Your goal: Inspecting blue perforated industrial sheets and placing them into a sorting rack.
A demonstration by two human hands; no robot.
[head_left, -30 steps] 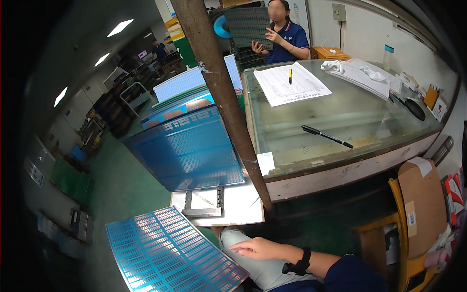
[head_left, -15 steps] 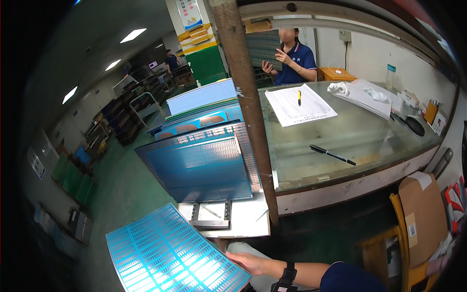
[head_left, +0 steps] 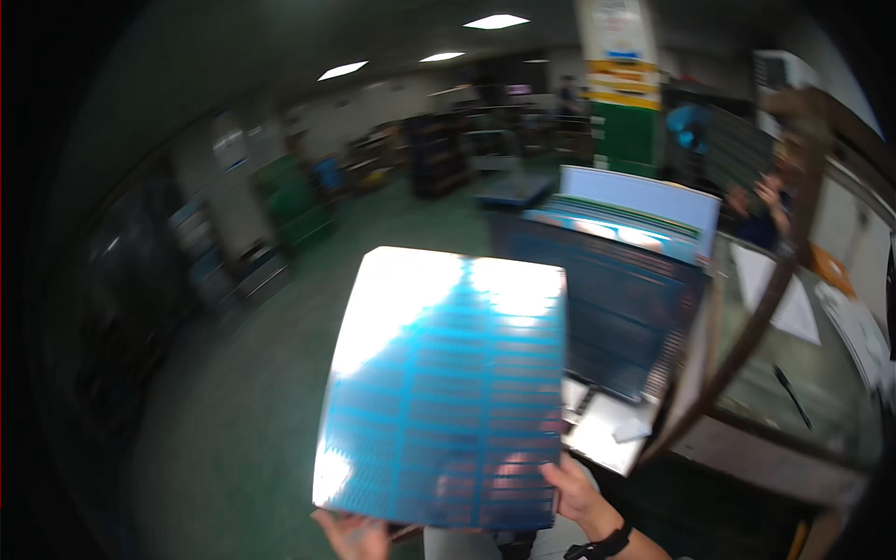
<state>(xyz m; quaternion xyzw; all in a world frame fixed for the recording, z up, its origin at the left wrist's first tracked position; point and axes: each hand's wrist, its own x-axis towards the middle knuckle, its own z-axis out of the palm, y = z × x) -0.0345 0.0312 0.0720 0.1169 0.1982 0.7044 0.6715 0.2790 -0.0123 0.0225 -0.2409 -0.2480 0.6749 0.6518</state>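
Observation:
A large blue circuit board panel [head_left: 443, 401] with rows of copper-coloured patterns is held up in front of me, its upper part washed out by glare. My right hand [head_left: 577, 492] grips its lower right edge, thumb on the front face and the other fingers partly hidden behind. At the lower left corner, my left hand [head_left: 355, 536] is closed on the panel's bottom edge, with most of its fingers out of sight. Just beyond and to the right, a dark panel [head_left: 611, 322] leans with several other panels, above a white board [head_left: 611, 437].
A brown post [head_left: 747, 378] rises beside the stacked panels. Right of it, a glass-topped table bears a black pen [head_left: 793, 397] and white papers [head_left: 779, 297]. Behind the table is another person, blurred. A green and yellow pillar [head_left: 623, 135] stands farther back.
The panel has been raised and turned upright, moving right in view. My left hand has come into sight at its lower corner. The view has swung left, and the table has shifted right.

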